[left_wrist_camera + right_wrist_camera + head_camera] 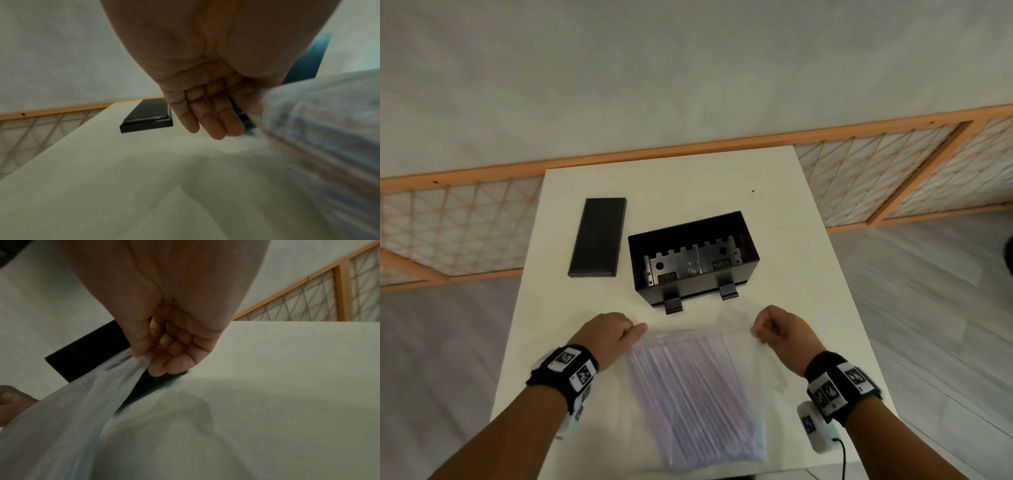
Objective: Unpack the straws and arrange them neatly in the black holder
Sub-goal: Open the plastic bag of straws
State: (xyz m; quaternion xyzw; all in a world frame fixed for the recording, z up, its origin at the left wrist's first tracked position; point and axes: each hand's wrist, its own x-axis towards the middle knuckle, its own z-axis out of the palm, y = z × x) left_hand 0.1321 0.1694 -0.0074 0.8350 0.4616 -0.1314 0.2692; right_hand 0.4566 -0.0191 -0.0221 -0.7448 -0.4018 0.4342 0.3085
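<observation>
Both hands are at the top edge of a clear plastic bag of pastel straws (695, 387), which lies low in the centre of the head view on the white rectangular table (801, 240). The left hand (607, 334) is closed into a loose fist, thumb forward, gripping the bag's upper left corner. From the left wrist view the fingers (207, 116) point down toward the table, close together, and the blurred bag fills the right side of that frame; the pinch itself is hard to make out there. The right hand (779, 327) is also curled, and the right wrist view shows it plainly: thumb and fingers (174, 352) nip a fold of the thin plastic (86, 402), which stretches away to the lower left of that frame. The straws are all inside the bag, lying roughly side by side, running from upper left to lower right.

Just above the hands, at the centre of the head view, stands the open black rectangular holder (693, 258). Inside it I see grey metal fittings with notched upper edges and round holes; two black clips stick out from its near wall. To its left, apart from it, a flat black rectangular lid (599, 236) lies on the table. Behind the table a wooden-framed lattice screen (893, 178) crosses the frame.
</observation>
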